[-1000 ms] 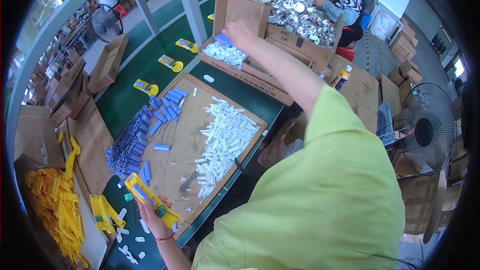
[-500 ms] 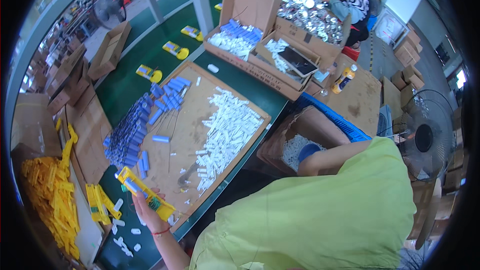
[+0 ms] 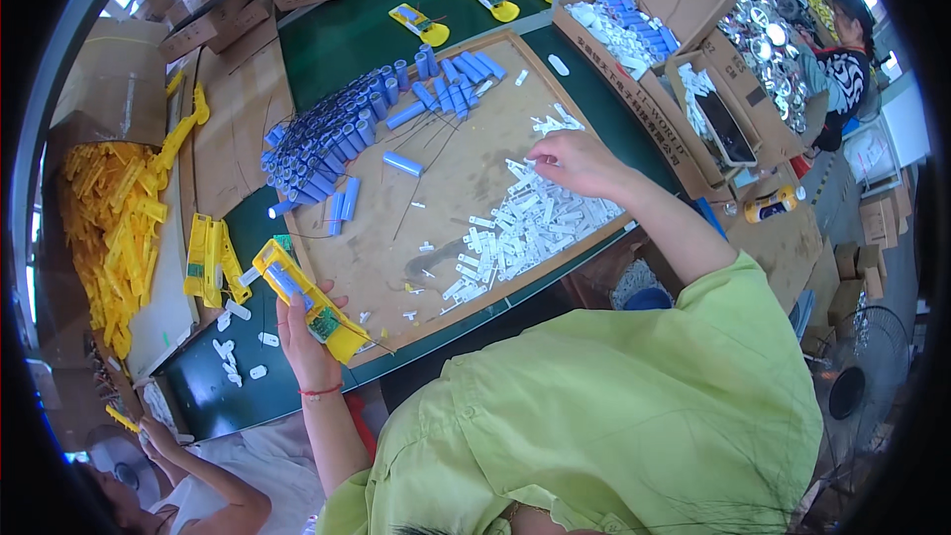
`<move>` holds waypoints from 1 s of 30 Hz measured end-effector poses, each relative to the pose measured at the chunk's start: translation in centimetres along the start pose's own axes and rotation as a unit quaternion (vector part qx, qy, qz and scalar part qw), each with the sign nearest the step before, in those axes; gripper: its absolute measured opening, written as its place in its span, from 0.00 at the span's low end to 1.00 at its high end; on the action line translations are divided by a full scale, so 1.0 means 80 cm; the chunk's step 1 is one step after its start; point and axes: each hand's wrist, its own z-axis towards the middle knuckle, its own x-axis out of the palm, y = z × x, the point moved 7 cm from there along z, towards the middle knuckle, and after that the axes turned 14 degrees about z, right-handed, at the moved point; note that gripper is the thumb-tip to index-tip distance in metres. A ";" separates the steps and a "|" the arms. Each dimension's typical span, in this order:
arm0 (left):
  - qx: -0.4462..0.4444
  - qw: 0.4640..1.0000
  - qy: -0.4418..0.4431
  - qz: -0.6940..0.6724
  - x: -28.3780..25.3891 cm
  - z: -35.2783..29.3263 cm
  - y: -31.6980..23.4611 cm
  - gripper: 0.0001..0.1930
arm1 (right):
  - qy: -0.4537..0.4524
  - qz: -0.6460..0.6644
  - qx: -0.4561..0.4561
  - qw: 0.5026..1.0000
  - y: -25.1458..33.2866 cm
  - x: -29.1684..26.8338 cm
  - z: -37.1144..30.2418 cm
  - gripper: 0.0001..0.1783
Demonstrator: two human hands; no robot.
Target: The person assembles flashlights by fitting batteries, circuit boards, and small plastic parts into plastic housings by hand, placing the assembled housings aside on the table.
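Note:
My left hand (image 3: 311,352) grips a yellow plastic housing (image 3: 346,339) over the tray's near left corner. In the housing sit a blue cylindrical battery and green circuit boards, with a thin wire trailing from its lower end. My right hand (image 3: 582,164) reaches over the far part of a heap of small white plastic pieces (image 3: 540,223). Its fingers are bent together at the heap; whatever they pinch is hidden. Both lie on a wood-rimmed brown tray (image 3: 371,238), where a pile of blue batteries (image 3: 322,144) with dark wires fills the left side.
Loose yellow housings (image 3: 119,228) are heaped at the left. Several filled housings (image 3: 419,26) lie on the green surface beyond the tray. An open cardboard box (image 3: 649,104) stands far right, near a bottle (image 3: 771,206). Co-workers sit at lower left and far right.
My right arm has come up from beside the bin, and its hand is now at the white pieces. The view has shifted, bringing a co-worker in at lower left. My left hand still holds the housing.

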 end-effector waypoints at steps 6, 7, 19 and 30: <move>-0.034 0.983 0.069 -0.166 0.041 0.009 -0.011 0.31 | -0.017 -0.125 0.037 0.991 -0.014 0.039 0.049 0.09; -0.038 0.978 0.079 -0.188 0.042 0.010 -0.013 0.31 | -0.016 -0.119 0.049 0.992 -0.014 0.044 0.058 0.09; -0.048 0.994 0.058 -0.084 0.034 0.027 0.011 0.21 | 0.137 0.556 0.074 0.816 0.134 0.100 0.094 0.05; 0.023 0.994 0.086 -0.064 0.016 0.025 0.013 0.16 | 0.186 0.620 0.093 0.756 0.221 0.175 0.129 0.10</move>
